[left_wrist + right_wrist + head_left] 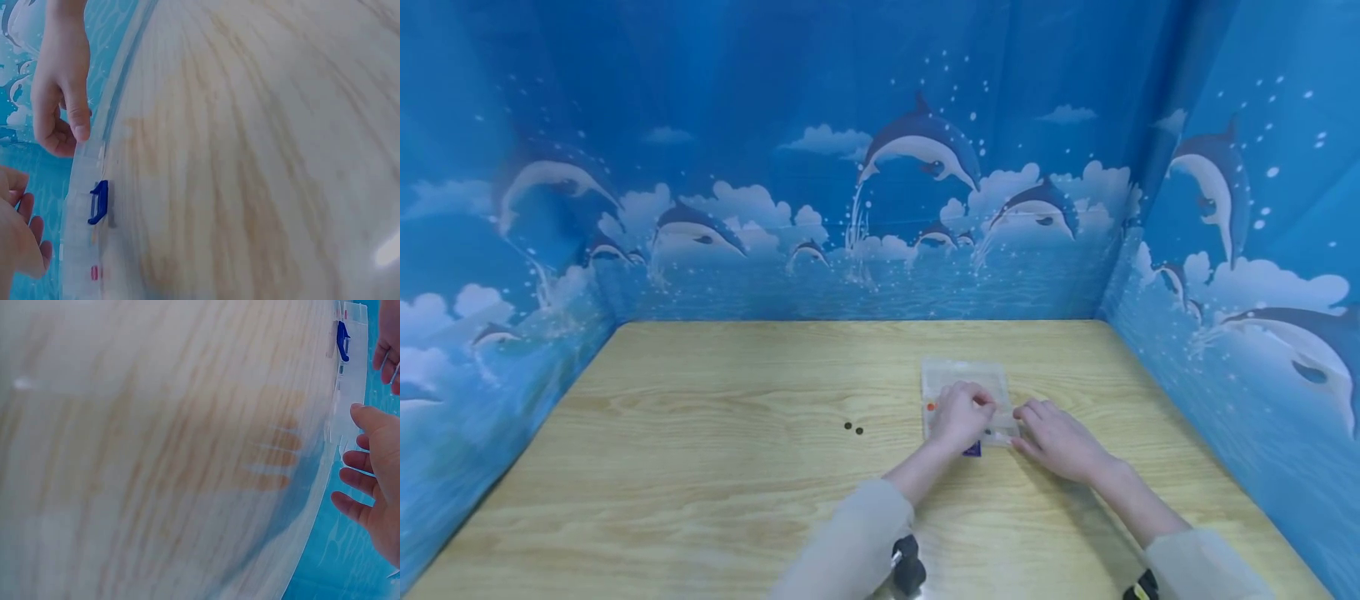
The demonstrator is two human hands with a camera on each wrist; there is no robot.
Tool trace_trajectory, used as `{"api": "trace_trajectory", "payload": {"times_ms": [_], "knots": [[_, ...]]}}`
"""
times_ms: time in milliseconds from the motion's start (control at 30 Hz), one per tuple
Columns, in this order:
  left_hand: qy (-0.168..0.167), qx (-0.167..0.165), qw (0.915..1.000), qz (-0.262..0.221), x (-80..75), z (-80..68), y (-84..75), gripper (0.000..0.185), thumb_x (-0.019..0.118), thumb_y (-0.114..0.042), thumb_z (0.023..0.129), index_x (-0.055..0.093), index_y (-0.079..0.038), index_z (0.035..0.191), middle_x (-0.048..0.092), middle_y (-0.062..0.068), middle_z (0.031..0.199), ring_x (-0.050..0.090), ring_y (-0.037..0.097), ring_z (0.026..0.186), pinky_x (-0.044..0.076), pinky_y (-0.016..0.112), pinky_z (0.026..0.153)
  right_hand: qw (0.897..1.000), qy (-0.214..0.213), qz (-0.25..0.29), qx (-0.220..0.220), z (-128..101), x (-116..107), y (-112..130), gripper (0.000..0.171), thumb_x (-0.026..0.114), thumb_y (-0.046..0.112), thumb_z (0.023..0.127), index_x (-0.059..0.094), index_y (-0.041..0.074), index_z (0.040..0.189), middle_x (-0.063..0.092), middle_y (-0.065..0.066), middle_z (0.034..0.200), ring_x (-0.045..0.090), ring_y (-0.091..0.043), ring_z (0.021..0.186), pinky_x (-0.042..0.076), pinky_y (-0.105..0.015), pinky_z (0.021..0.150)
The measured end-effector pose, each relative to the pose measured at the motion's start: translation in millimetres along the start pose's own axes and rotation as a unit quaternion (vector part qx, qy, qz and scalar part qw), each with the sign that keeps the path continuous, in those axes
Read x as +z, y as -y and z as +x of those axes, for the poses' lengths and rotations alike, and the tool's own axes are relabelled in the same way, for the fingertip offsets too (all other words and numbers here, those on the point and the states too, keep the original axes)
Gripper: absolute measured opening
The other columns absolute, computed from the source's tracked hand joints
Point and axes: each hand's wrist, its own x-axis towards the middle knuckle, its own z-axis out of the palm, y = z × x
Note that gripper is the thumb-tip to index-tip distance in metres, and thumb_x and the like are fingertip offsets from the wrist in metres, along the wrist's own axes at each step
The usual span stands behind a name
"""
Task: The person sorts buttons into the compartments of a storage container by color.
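A flat translucent plastic case lies on the right half of the table. Over it is my left hand, fingers bent and pointing down to the right; whether its fingertips pinch something small is hidden. Beside the case's right edge rests my right hand, its thumb at the edge and the other fingers spread slightly apart. A small red-orange piece shows at the case's left part. At the near edge, partly under my left wrist, sits a blue piece, which looks like a clip in the left wrist view.
Two small dark round pieces lie on the wooden table left of the case. Blue curtains with printed dolphins hang behind the table and along both sides.
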Motion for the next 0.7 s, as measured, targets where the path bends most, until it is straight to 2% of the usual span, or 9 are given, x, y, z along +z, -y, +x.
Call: {"api": "trace_trajectory", "payload": {"times_ms": [67, 200, 367, 467, 700], "knots": [[0.007, 0.002, 0.9999, -0.011, -6.4, 0.4, 0.4, 0.003, 0.065, -0.016, 0.084, 0.067, -0.019, 0.084, 0.056, -0.012, 0.087, 0.048, 0.011, 0.094, 0.04, 0.031, 0.081, 1.0, 0.005, 0.001, 0.004, -0.3, -0.7, 0.4, 0.034, 0.069, 0.02, 0.082, 0.057, -0.003, 0.103, 0.056, -0.012, 0.095, 0.055, -0.027, 0.087, 0.048, -0.04, 0.072], [-0.002, 0.02, 0.9995, -0.025, -20.2, 0.9, 2.0, 0.005, 0.066, -0.013, 0.083, 0.068, -0.017, 0.081, 0.059, -0.01, 0.084, 0.05, 0.013, 0.094, 0.041, 0.031, 0.084, 1.0, 0.009, 0.002, 0.009, -0.2, -1.5, 1.0, 0.035, 0.069, 0.021, 0.082, 0.057, -0.003, 0.104, 0.057, -0.012, 0.096, 0.055, -0.028, 0.087, 0.048, -0.041, 0.074], [-0.014, 0.058, 0.9982, -0.01, -37.0, -0.1, 8.3, 0.004, 0.066, -0.009, 0.082, 0.069, -0.012, 0.083, 0.06, -0.006, 0.082, 0.051, 0.014, 0.089, 0.04, 0.029, 0.082, 1.0, 0.014, 0.003, 0.013, 0.5, -2.0, 1.0, 0.035, 0.068, 0.022, 0.082, 0.057, -0.003, 0.104, 0.057, -0.013, 0.097, 0.055, -0.028, 0.088, 0.048, -0.042, 0.075], [-0.009, 0.055, 0.9984, -0.009, -46.6, -2.2, 13.1, 0.004, 0.066, -0.01, 0.083, 0.069, -0.01, 0.085, 0.06, -0.005, 0.084, 0.052, 0.015, 0.089, 0.041, 0.03, 0.082, 1.0, 0.017, 0.001, 0.014, 0.8, -2.4, 1.2, 0.036, 0.069, 0.022, 0.082, 0.057, -0.003, 0.104, 0.057, -0.013, 0.097, 0.055, -0.028, 0.088, 0.048, -0.042, 0.075], [-0.002, 0.009, 0.9995, -0.029, -68.6, -7.3, 23.5, 0.004, 0.065, -0.014, 0.084, 0.067, -0.012, 0.087, 0.058, -0.005, 0.088, 0.051, 0.018, 0.094, 0.042, 0.033, 0.082, 0.999, 0.029, -0.005, 0.017, 0.9, -2.1, 2.1, 0.037, 0.068, 0.023, 0.082, 0.057, -0.003, 0.105, 0.057, -0.013, 0.097, 0.055, -0.028, 0.089, 0.048, -0.042, 0.077]]}}
